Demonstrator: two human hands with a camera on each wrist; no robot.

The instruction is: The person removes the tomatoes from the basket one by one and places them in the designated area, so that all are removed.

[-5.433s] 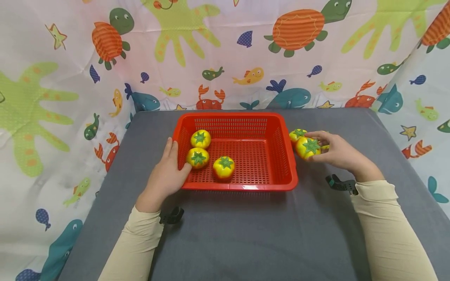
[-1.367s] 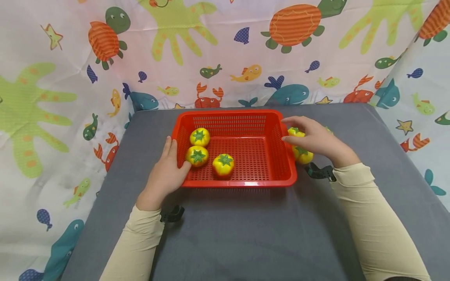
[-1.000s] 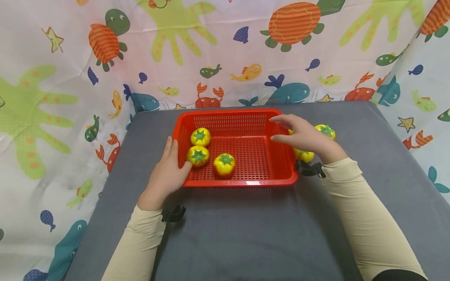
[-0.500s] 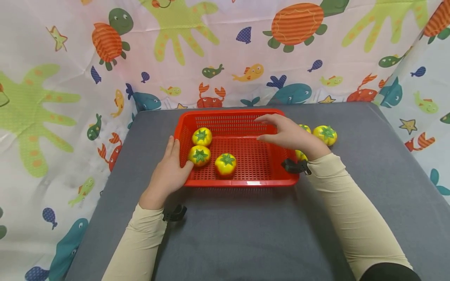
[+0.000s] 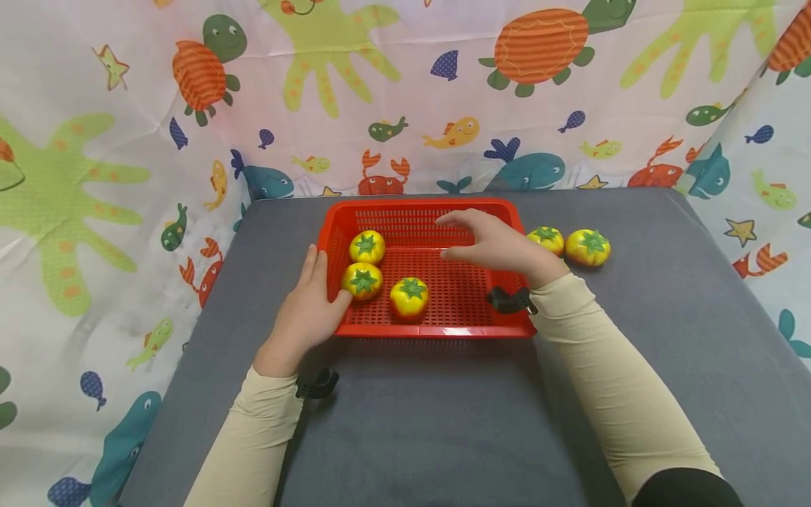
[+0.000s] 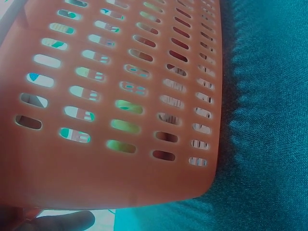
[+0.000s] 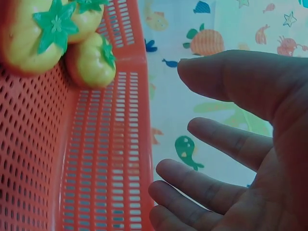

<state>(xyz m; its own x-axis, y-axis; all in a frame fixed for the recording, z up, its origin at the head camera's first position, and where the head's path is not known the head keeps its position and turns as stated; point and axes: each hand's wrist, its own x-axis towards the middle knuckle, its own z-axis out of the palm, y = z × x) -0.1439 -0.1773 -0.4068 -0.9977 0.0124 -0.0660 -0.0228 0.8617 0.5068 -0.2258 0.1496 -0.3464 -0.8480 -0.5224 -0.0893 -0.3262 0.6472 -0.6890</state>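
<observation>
A red perforated basket [image 5: 437, 332] stands on the grey table, with three yellow fruits with green star-shaped tops in its left part: one at the back [image 5: 367, 247], one beside the left wall [image 5: 362, 281] and one nearer the middle [image 5: 409, 299]. My left hand [image 5: 303, 315] rests against the basket's left side, thumb at the rim. Over the basket's right half hangs my right hand [image 5: 491, 243], fingers apart, holding nothing; the right wrist view shows the spread fingers of this hand [image 7: 226, 144] beside the basket wall [image 7: 108, 159].
Two more yellow fruits, one partly behind the right forearm [image 5: 546, 238] and one further right [image 5: 588, 247], lie on the table [image 5: 640, 331] right of the basket. A curtain [image 5: 405, 84] printed with sea animals hangs behind and at both sides.
My right hand has left the fruits beside the basket and moved left over its right half, fingers parted. The fruits outside are more visible now. My left hand stays at the left side.
</observation>
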